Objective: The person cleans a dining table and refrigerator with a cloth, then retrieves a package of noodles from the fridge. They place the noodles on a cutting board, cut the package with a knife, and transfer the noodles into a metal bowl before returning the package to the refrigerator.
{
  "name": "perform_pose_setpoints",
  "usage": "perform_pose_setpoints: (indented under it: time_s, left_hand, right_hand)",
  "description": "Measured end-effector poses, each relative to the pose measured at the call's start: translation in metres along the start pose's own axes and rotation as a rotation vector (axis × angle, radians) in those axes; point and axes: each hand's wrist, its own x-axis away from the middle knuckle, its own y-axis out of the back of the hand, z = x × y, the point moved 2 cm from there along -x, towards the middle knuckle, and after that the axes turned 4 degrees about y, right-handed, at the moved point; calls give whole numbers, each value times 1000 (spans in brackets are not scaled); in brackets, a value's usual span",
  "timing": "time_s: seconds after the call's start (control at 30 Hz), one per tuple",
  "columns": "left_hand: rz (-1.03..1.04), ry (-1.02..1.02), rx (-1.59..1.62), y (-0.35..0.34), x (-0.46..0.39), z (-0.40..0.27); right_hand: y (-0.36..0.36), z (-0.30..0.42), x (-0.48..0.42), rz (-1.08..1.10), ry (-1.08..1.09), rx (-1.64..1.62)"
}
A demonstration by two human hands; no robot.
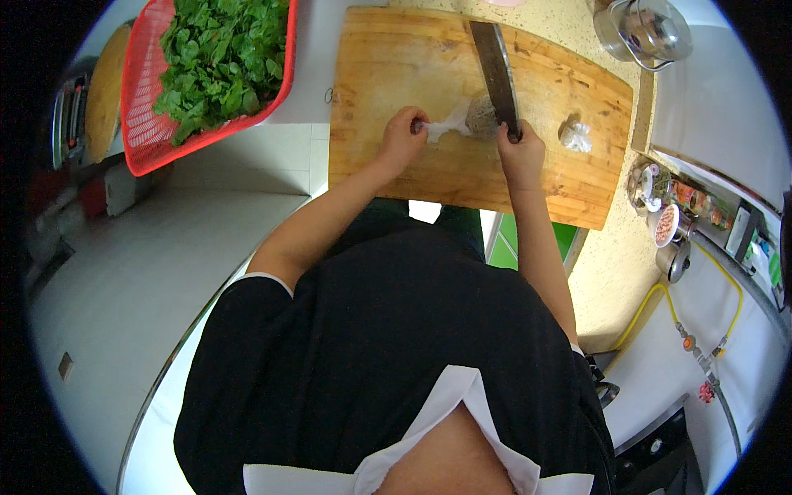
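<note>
A large wooden cutting board (402,55) lies before me. My right hand (523,158) grips the handle of a cleaver (495,71), whose dark blade points away from me. Beside the blade, partly hidden by it, sits a round grey-brown lump (480,116); what it is cannot be made out. From the lump, a thin whitish film (450,124), seemingly plastic, stretches left to my left hand (402,141), which pinches its end between the fingertips. Further right on the board rests a small crumpled white wad (576,136).
At the upper left stands a red plastic basket (286,80) heaped with leafy greens (226,55). A steel pot with a wire handle (643,31) is at the upper right. Along the right wall are jars (643,185), a bowl of peanuts (666,225) and a yellow gas hose (643,303).
</note>
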Motion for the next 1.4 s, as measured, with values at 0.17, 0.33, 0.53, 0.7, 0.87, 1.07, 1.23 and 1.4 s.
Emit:
perform_pose_setpoints:
  time_s: [0.17,0.33,0.53,0.7,0.87,1.07,1.23,1.4]
  left_hand:
    - [-42,-24,-47,-2,-10,7]
    - [-71,-28,-47,11,-19,9]
    - [-121,-92,24,17,-37,-12]
    - [-176,-119,28,23,-51,-6]
    - [-173,-25,51,31,-55,12]
    - [-220,5,51,45,-56,7]
    - [-219,22,-19,53,-63,22]
    - [-160,1,46,56,-54,38]
  right_hand:
    - [2,-14,-10,1,-31,-219]
    - [32,-2,-16,10,-386,-731]
    - [49,-9,-24,70,-590,-1029]
    - [50,-21,-23,66,-643,-1081]
    - [43,-29,-26,50,-639,-1036]
    - [35,-37,-27,58,-614,-936]
    - [31,-29,-21,42,-519,-769]
    - [30,11,-13,39,-319,-480]
